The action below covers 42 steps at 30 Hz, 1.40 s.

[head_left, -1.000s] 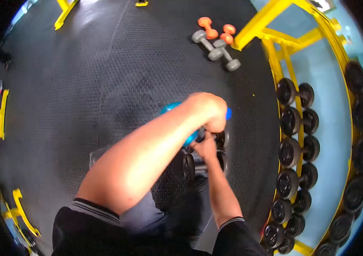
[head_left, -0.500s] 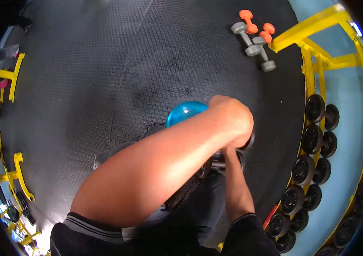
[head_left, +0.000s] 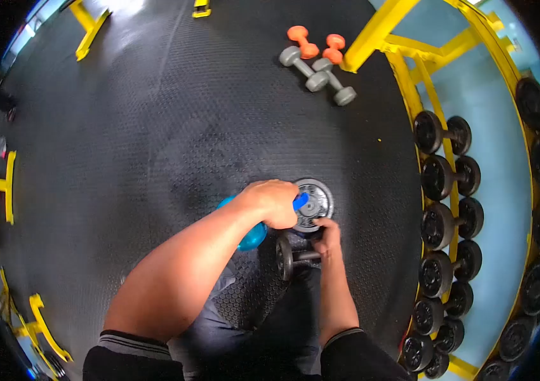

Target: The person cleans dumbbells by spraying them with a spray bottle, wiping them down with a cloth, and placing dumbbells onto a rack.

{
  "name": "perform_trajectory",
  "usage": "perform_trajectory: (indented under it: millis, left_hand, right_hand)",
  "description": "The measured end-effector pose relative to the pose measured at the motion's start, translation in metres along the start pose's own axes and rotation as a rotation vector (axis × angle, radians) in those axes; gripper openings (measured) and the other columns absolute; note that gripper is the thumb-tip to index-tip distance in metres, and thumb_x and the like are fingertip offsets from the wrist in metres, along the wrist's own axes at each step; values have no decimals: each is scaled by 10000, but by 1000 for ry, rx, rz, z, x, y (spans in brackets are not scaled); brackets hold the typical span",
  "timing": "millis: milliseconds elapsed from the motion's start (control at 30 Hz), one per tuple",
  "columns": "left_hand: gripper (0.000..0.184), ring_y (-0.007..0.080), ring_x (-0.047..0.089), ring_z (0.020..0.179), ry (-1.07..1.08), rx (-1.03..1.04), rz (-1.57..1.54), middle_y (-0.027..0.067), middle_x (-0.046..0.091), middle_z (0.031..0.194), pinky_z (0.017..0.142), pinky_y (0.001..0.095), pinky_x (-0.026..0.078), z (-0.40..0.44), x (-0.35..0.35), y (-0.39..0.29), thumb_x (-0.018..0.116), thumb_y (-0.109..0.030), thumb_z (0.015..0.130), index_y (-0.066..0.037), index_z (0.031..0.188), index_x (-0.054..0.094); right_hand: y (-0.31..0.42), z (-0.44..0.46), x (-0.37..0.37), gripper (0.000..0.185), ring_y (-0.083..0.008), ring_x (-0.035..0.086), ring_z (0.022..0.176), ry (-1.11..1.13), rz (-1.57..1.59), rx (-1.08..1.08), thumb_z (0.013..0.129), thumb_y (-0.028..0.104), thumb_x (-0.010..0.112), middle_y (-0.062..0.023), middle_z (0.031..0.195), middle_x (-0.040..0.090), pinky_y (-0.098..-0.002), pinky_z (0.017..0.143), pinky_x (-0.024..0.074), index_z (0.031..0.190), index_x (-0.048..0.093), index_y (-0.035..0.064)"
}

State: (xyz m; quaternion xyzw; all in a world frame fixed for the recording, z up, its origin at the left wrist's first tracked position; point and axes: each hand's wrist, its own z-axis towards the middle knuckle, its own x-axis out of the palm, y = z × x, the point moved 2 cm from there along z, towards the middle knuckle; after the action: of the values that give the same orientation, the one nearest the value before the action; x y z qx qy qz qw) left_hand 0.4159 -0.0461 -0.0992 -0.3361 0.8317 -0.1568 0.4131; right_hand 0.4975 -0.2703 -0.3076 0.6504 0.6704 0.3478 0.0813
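Observation:
My left hand [head_left: 274, 202] is closed round a blue object [head_left: 300, 202], of which only one end shows past the fingers. Under my left forearm a shiny teal rounded object [head_left: 254, 237] is partly hidden. A round black plate with a grey rim [head_left: 316, 202] faces up just right of my left hand. The fingers of my right hand [head_left: 329, 237] curl at its lower edge; what they grip is hidden. Below the plate lies a black dumbbell [head_left: 284, 257], its bar reaching towards my right wrist.
Two orange dumbbells [head_left: 303, 43] and two grey dumbbells [head_left: 305, 68] lie on the black floor [head_left: 206, 114] ahead. A yellow rack [head_left: 409, 95] with several black dumbbells [head_left: 436, 178] stands at the right. Yellow equipment frames [head_left: 9, 187] line the left side.
My left hand has moved left and no longer covers the round plate, which now shows. My right hand is in fuller view. The camera view has shifted.

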Motion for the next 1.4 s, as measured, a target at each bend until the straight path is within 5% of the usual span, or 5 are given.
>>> perform_trajectory:
  millis: [100,433,633,800,1400]
  left_hand:
    - [311,369,613,1011,78,-7,27,220,653,1008,857,458,487,12,6,-18,549,-98,680,-11,962,645]
    - [353,314,629,1043,24,-78,241,197,653,1080,881,415,508,5,11,-46,592,-142,698,-13,1013,683]
    - [327,313,633,1034,-136,-35,229,185,663,1058,865,415,509,5,0,-39,601,-137,703,-31,1000,688]
    - [312,299,666,860,-319,25,71,147,689,898,757,417,516,33,-15,-25,708,-244,719,-81,983,673]
    - [344,254,660,990,-332,-185,52,123,698,996,873,371,502,48,-4,-22,609,-295,787,-98,1055,696]
  right_hand:
    - [15,-42,12,400,-240,624,863,-442,-349,-251,683,35,734,-97,955,645,-387,820,493,1053,588,7]
    - [54,-171,-48,321,-137,583,851,-454,-517,-718,783,102,679,-31,962,628,-290,792,468,1077,576,24]
    - [49,-106,34,334,-440,527,950,-503,-1227,-1061,765,277,699,-241,1001,562,-491,821,447,921,576,9]
    - [32,-57,89,592,-434,479,1163,-601,-1918,-1294,817,556,552,-186,1248,547,-587,991,328,1179,603,90]
    - [5,-98,98,356,-283,493,1158,320,-2054,-1445,818,349,600,-52,1231,580,-448,991,339,1124,642,171]
